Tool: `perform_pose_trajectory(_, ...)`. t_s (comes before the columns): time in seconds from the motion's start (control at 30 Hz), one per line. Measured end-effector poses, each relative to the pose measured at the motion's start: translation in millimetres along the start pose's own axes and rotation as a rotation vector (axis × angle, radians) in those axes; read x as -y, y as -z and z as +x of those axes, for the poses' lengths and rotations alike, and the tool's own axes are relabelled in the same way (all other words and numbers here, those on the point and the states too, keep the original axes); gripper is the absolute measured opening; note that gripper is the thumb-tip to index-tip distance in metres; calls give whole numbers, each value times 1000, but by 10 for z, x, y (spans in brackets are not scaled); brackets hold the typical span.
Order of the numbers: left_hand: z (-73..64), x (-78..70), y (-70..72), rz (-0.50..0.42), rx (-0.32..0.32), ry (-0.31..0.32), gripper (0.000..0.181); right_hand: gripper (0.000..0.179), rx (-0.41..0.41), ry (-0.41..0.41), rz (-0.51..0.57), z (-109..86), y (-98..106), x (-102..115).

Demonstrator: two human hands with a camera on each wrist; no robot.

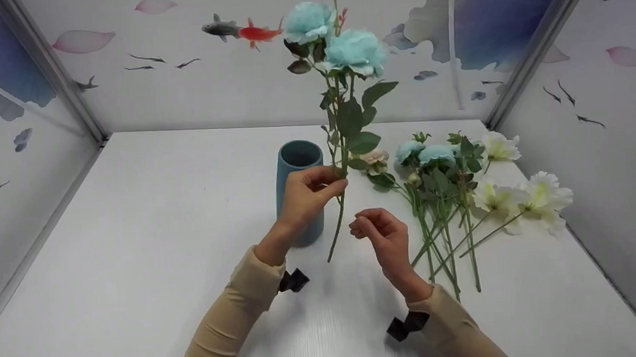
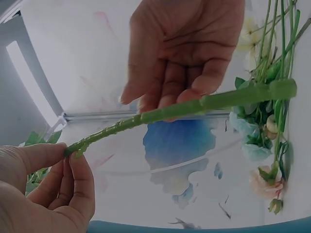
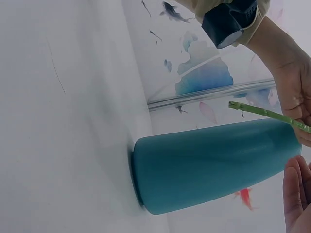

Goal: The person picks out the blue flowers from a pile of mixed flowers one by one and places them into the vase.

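Between thumb and fingers, my left hand (image 1: 309,196) pinches the green stem (image 1: 337,226) of an artificial flower spray. Two light-blue blooms (image 1: 356,52) and dark green leaves stand above that grip, and the bare stem end points down toward me. Just behind the left hand rises a teal vase (image 1: 303,238), upright, its mouth uncovered. My right hand (image 1: 385,237) hovers to the right of the stem with fingers loosely bent and nothing in them. In the left wrist view the stem crosses in front of the right hand (image 2: 184,53).
To the right lie several artificial flowers: light-blue ones (image 1: 436,155), a peach one (image 1: 375,160) and pale yellow-white ones (image 1: 547,198), their stems (image 1: 450,258) crossing toward the front. Printed panels (image 1: 185,93) wall the white table (image 1: 111,236) at the back and sides.
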State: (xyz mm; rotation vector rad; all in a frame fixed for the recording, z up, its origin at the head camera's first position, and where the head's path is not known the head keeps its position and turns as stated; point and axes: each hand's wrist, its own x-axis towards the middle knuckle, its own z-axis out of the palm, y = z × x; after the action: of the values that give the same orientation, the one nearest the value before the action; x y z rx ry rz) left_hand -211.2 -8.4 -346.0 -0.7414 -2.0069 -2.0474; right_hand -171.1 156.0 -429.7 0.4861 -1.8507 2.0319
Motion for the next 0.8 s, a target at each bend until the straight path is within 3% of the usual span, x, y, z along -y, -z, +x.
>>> perform_pose_trajectory(0.37, 229, -368, 272, 3, -94, -55, 12, 15, 53, 15, -25, 5, -24, -63)
perform_pose_trajectory(0.57, 364, -615, 378, 15, -144, -103, 10, 18, 67, -8, -93, 34, -56, -73)
perform_pose_trajectory(0.8, 509, -824, 465, 12, -202, -183, 10, 25, 96, -24, -209, 80, -215, 219)
